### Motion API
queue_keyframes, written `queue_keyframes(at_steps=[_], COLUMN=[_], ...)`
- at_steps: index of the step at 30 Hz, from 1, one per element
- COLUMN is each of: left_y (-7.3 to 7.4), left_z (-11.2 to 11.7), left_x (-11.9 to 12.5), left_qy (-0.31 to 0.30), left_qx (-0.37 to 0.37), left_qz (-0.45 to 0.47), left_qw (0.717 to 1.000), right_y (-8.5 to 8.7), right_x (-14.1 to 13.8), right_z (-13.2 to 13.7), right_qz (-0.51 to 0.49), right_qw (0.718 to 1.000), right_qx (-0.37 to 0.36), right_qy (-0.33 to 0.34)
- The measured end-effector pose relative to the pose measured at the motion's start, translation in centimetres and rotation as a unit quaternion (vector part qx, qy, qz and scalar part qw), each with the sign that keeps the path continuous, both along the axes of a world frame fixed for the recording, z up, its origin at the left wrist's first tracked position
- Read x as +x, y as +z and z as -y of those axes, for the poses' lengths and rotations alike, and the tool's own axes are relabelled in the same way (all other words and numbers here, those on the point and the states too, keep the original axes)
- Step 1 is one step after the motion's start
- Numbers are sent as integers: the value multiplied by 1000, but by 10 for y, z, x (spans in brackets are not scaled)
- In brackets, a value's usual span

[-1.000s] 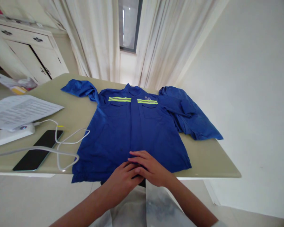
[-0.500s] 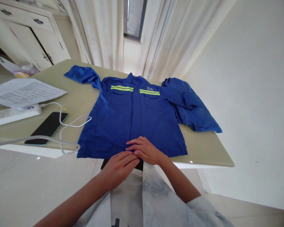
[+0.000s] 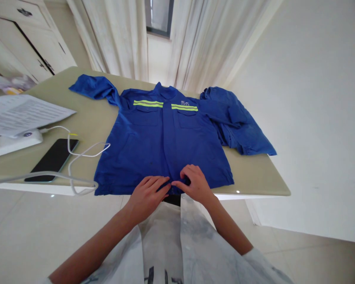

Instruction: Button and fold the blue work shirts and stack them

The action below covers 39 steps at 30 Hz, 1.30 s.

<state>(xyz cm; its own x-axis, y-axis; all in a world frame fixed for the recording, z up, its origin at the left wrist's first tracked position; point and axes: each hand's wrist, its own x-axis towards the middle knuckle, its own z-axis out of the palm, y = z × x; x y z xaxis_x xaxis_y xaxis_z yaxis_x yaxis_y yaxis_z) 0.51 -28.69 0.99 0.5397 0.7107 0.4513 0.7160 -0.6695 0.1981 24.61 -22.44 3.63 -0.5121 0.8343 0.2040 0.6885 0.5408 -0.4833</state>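
A blue work jacket [image 3: 142,146] lies spread front up, with yellow-green reflective strips across its chest and its collar at the far side. At the near hem, by the front opening, my left hand [image 3: 149,193] rests on the cloth with fingers stretched out. My right hand [image 3: 195,183] touches the hem just to the right of it, thumb and fingers apart and slightly curved. The two hands' tips almost meet. What lies beneath my fingers is partly hidden.
The jacket is on a greenish table [image 3: 254,177]. Another blue garment [image 3: 245,126] lies bunched at the right. To the left are a phone [image 3: 53,159], a white cable [image 3: 85,154], a power strip [image 3: 14,142] and printed paper [image 3: 26,112]. Curtains [image 3: 115,39] hang behind.
My hands, which were together with the right one over the left fingers, have separated slightly. The right has opened its thumb from its fingers. The camera view has shifted a little.
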Motion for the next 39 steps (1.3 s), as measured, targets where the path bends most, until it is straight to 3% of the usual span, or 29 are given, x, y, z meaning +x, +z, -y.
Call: queue_keyframes(at_steps=[4, 8, 12, 17, 22, 27, 33, 39], left_y=[-1, -1, 1, 3, 0, -5, -10, -6], left_z=[2, 6, 6, 3, 5, 10, 15, 16], left_x=[1, 2, 6, 12, 12, 11, 10, 9], left_qy=[-20, -28, -25, -49, -72, -58, -41, -46], left_qx=[15, 31, 50, 79, 120, 134, 108, 121], left_qz=[15, 22, 7, 12, 29, 46, 68, 72], left_qw=[1000, 999, 998, 996, 990, 988, 991, 989], right_y=[2, 6, 7, -7, -19, -11, 16, 30], right_x=[5, 13, 21, 26, 19, 15, 11, 5], right_z=[11, 24, 36, 43, 49, 46, 31, 12], right_qz=[-25, -37, -3, 28, 38, 59, 29, 42], right_qw=[998, 999, 999, 991, 991, 986, 994, 981], right_qx=[-55, -8, 32, 106, 95, 111, 28, -84], right_qy=[16, -8, 38, 78, 80, 112, 103, 170])
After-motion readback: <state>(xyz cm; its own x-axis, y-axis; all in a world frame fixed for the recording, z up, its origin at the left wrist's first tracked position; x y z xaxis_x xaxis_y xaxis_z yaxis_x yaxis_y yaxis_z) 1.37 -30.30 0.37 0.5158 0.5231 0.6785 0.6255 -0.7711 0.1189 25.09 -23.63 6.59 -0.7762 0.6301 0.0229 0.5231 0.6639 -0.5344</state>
